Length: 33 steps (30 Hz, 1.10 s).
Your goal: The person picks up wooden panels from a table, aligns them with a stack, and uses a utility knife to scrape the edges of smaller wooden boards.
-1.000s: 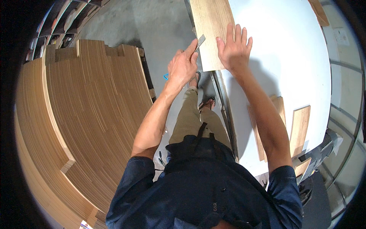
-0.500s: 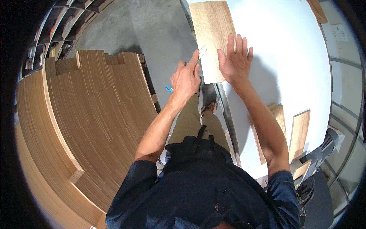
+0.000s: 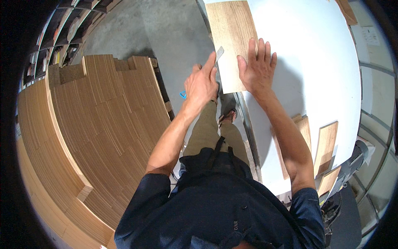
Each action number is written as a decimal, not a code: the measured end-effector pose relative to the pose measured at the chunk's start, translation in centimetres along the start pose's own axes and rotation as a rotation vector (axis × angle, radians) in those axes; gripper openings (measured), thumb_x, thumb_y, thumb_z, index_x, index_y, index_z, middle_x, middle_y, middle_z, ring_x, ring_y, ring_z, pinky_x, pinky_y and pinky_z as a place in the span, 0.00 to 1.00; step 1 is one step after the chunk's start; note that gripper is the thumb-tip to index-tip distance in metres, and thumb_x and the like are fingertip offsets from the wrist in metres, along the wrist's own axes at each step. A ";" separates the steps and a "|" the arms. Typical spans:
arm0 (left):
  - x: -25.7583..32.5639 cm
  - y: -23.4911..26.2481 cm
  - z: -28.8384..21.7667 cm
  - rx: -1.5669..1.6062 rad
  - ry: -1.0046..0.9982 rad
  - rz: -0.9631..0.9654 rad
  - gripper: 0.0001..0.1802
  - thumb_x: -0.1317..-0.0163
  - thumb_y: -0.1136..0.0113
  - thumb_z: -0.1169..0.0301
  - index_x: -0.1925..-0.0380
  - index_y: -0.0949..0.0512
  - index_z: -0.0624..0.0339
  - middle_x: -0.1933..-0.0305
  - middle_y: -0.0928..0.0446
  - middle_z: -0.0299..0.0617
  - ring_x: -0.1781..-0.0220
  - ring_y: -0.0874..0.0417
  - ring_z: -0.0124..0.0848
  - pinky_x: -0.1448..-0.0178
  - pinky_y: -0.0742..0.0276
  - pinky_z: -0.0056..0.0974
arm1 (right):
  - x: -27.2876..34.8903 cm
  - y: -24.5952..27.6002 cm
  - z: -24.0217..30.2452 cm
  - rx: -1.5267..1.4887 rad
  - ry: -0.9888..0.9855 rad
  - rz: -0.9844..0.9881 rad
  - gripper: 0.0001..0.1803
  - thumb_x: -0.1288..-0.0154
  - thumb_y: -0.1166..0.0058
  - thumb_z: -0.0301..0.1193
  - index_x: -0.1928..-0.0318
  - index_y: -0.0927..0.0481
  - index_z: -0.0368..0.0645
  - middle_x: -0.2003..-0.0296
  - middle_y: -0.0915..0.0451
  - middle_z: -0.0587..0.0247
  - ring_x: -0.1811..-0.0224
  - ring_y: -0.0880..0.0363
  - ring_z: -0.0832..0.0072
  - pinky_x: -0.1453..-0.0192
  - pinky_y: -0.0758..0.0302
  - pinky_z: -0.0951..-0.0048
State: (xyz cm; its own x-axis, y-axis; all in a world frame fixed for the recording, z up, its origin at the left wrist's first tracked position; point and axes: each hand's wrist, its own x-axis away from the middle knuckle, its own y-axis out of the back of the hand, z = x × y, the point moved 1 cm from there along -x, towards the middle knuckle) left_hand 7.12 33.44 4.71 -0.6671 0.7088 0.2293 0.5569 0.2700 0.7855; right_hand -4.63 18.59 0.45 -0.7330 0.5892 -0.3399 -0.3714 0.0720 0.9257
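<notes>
My left hand (image 3: 200,83) is closed around a flat-bladed hand tool, index finger stretched along it. Its short grey metal blade (image 3: 220,53) sticks out past the fingertip, at the left edge of a light wood-grain board (image 3: 231,37). A blue loop (image 3: 183,95) shows behind the hand, perhaps the tool's handle end; the grip itself is hidden. My right hand (image 3: 258,68) lies flat and open, thumb on the board's right side and fingers reaching past its edge. The board lies lengthwise along the left edge of the white table (image 3: 315,45).
Several smaller wood pieces, including a short plank (image 3: 326,143), lie on the table beyond my right forearm. A grey motor (image 3: 360,151) stands by its right end. To the left is a large stack of brown planks (image 3: 103,108). Shelving (image 3: 62,31) stands at the far left.
The blade has tilted and shifted slightly, now looking duller grey than before. My left hand has moved slightly left and up. The right hand still rests on the board.
</notes>
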 end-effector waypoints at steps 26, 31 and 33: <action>-13.4 1.6 0.9 0.000 -0.114 -0.122 0.24 0.31 0.49 0.62 0.35 0.29 0.37 0.57 0.18 0.60 0.51 0.18 0.57 0.50 0.23 0.57 | -0.3 0.8 0.5 0.004 -0.086 0.081 0.42 0.35 0.42 0.45 0.26 0.42 0.43 0.32 0.37 0.45 0.27 0.41 0.49 0.27 0.49 0.42; -18.3 2.9 1.1 -0.055 -0.090 -0.138 0.24 0.31 0.50 0.60 0.35 0.28 0.36 0.48 0.18 0.52 0.44 0.20 0.55 0.41 0.25 0.55 | -0.2 0.8 0.3 -0.009 -0.081 0.102 0.41 0.33 0.44 0.46 0.27 0.41 0.41 0.31 0.38 0.43 0.27 0.42 0.47 0.26 0.50 0.40; -19.5 3.3 2.2 -0.003 -0.133 -0.215 0.24 0.32 0.49 0.60 0.35 0.28 0.41 0.47 0.18 0.51 0.43 0.19 0.54 0.41 0.24 0.54 | -0.4 0.7 0.4 -0.015 -0.080 0.121 0.41 0.34 0.45 0.47 0.27 0.42 0.39 0.31 0.39 0.41 0.27 0.43 0.44 0.27 0.49 0.36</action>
State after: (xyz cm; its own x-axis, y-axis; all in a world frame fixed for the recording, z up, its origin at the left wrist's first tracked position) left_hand 23.04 21.92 1.52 -0.6986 0.7152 -0.0207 0.4078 0.4217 0.8099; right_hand -4.44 18.71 1.31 -0.7256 0.6549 -0.2113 -0.2923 -0.0152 0.9562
